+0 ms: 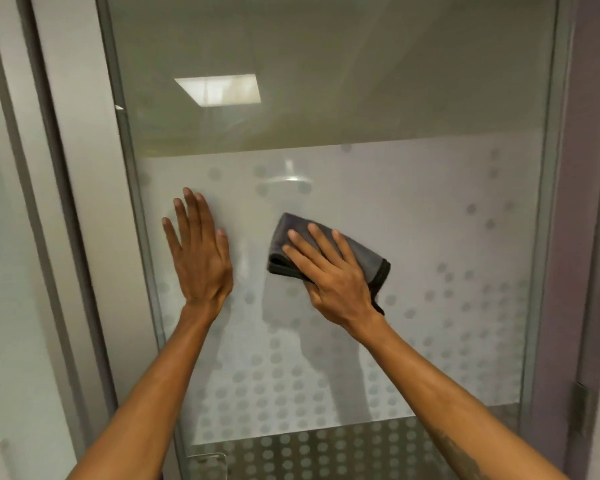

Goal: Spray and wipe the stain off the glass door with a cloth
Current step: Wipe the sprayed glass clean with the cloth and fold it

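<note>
A tall glass door (413,202) with a frosted band of grey dots fills the view. My right hand (329,278) lies flat on a folded dark grey cloth (364,259) and presses it against the frosted glass near the middle. My left hand (201,251) rests flat on the glass to the left of the cloth, fingers spread, holding nothing. Faint streaks show on the glass between the two hands. I see no spray bottle, and no distinct stain can be made out.
A grey metal door frame (129,188) runs down the left side, with a pale wall panel (11,306) beyond it. On the right stands a purple-grey jamb (582,237) with a hinge plate (581,414). A metal fitting (207,460) sits at the door's lower left.
</note>
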Demonstrator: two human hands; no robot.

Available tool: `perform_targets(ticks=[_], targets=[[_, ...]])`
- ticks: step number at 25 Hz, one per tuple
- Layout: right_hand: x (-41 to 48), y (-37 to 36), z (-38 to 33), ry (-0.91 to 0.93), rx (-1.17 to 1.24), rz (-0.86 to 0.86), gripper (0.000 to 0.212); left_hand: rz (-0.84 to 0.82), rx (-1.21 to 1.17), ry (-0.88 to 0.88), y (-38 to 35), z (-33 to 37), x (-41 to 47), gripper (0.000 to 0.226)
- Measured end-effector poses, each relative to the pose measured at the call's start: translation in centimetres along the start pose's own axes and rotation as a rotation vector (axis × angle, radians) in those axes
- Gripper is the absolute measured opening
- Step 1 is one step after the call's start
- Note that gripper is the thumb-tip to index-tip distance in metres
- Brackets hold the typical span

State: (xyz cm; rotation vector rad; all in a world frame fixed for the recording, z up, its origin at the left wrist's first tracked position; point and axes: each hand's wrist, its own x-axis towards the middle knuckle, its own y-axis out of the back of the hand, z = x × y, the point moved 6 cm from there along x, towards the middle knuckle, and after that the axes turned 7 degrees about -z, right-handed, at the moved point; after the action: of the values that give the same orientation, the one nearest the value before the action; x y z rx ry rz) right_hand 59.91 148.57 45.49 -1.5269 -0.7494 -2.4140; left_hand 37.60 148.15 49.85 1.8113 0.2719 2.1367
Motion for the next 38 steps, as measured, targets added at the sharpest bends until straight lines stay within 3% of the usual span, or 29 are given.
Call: perform_targets(ticks=[3,7,10,13,18,26,31,38], targets=[[-5.5,2.0,7.2,-0.146,0.007,0.021,0.058,0.019,0.028,0.018,0.1,0.2,-0.2,0.061],[-11.1,5.1,17.7,-0.624,0.091,0.262,0.060,0.059,0.041,0.072,0.5,0.2,-0.4,0.061],[-10.4,7.4,24.1,-0.985,0.171,0.475,0.063,0.071,0.037,0.115,0.5,0.2,-0.4,0.064],[-7.0,8.8,27.4,-1.108,0.189,0.555,0.065,0.058,0.051,0.096,0.3,0.3,-0.3,0.063],[-2.7,7.9,24.8,-1.068,0.093,0.455,0.064,0.058,0.053,0.099,0.1,0.1,-0.2,0.063],[10.1,3.5,5.9,-0.544,0.053,0.301,0.056,0.022,0.006,0.054,0.5,-0.4,-0.2,0.063],[15.3,-0.2,-4.8,-0.284,0.061,0.141,0.059,-0.055,0.057,-0.182,1.8,-4.4,-0.2,0.060],[14.6,-2.4,-10.2,-0.094,0.077,0.063,0.058,-0.070,0.026,-0.167,2.0,-6.7,-0.5,0.059]])
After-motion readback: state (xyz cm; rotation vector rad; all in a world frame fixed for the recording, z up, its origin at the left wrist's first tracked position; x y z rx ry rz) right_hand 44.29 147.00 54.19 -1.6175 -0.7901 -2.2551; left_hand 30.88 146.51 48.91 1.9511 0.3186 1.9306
